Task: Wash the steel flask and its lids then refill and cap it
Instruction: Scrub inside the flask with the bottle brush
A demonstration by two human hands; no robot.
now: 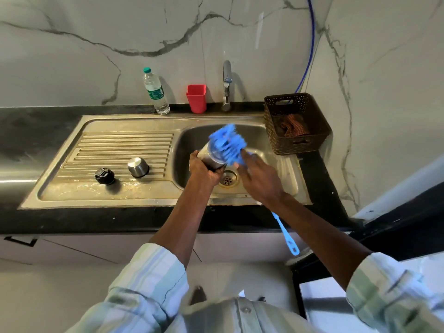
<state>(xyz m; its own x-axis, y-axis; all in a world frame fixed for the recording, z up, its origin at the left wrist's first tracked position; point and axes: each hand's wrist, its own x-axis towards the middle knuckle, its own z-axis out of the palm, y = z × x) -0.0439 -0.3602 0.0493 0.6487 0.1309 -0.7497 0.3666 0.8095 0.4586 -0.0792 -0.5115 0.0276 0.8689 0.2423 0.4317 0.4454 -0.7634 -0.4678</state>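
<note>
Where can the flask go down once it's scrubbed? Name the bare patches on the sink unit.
The draining board is bare left of the black inner lid and behind the steel cup lid, up to the ribs' far end. The dark counter left of it is bare too. It is crowded in the basin, where the left hand holds the flask and the right hand works the blue brush.

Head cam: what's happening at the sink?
A person is scrubbing the steel flask over the sink basin. The left hand grips the flask; the right hand works a blue bottle brush at its mouth. The black lid and steel cap sit on the drainboard.
</note>
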